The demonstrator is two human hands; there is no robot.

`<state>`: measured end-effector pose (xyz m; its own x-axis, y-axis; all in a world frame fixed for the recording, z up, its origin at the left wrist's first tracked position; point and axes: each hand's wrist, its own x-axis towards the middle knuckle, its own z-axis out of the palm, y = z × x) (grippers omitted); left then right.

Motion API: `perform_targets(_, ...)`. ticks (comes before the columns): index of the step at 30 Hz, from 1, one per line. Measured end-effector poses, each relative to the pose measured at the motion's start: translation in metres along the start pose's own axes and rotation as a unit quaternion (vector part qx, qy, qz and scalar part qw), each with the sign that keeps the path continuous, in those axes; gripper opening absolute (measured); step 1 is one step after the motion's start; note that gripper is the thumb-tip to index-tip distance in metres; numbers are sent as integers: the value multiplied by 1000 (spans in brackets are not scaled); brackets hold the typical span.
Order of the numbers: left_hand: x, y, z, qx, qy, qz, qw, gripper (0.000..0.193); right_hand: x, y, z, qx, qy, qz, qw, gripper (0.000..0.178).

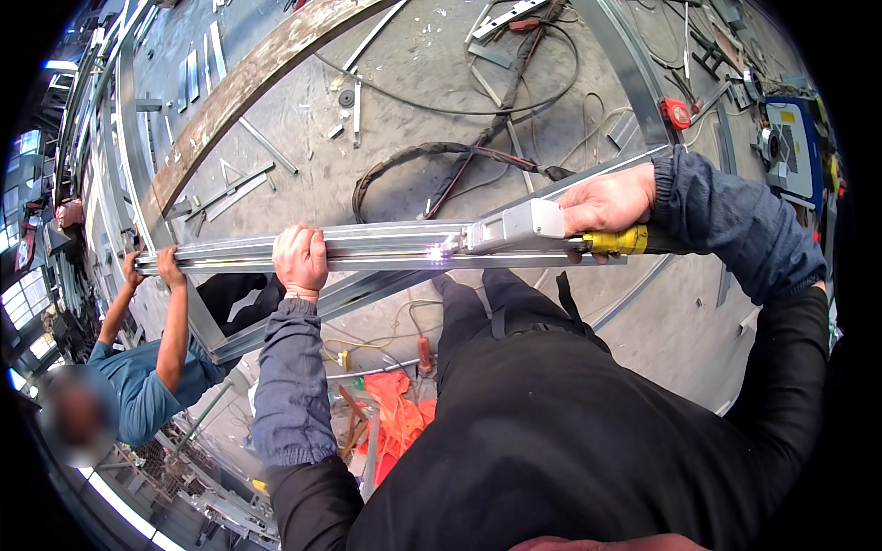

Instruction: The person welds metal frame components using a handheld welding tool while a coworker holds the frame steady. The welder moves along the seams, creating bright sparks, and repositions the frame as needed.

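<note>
My right hand (606, 204) is wrapped round a grey handheld welding gun (516, 226) with a yellow fitting at its rear. The gun's nozzle points left against a long silver metal profile (381, 241), and a violet-white glow shines at its tip. My left hand (300, 261) closes over the same profile, left of the glow. The profile lies level across a metal frame (276, 315). At its left end, a co-worker's two hands (158, 266) hold it.
Cables (478, 147) loop over the concrete floor among metal offcuts (266, 145). A red tape measure (675, 113) sits on the frame's right side. Orange cloth (395, 418) lies below my left arm. A blue-and-white machine (796, 151) stands at the right. A weathered beam (248, 92) spans the upper left.
</note>
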<state>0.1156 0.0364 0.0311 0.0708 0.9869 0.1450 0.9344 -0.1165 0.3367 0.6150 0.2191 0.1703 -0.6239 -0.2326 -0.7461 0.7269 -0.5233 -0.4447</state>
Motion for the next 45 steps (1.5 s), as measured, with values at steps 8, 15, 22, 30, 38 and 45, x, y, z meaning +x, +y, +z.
perform_targets(8, -2, -2, 2, 3, -3, -1, 1000, 36, 4, 12, -5, 5, -20, -8, 1000, 37)
perform_targets(15, 0, -3, 1, 2, -4, 8, 1000, 38, 8, 19, -5, 21, -16, -20, 999, 36)
perform_targets(22, -3, -3, 3, -13, 15, 14, 1000, 38, 4, 12, -2, 22, -17, -20, 999, 34)
perform_targets(30, -2, -5, 4, -6, 12, 18, 1000, 36, 6, 17, -5, 16, -2, -14, 1000, 32)
perform_targets(38, -2, -4, 1, -1, 0, 10, 1000, 37, -2, 12, 8, 5, 19, -17, 1000, 32)
perform_targets(45, -4, -12, 4, -2, 16, 17, 1000, 32, -19, 27, 29, -15, 67, -77, 995, 43)
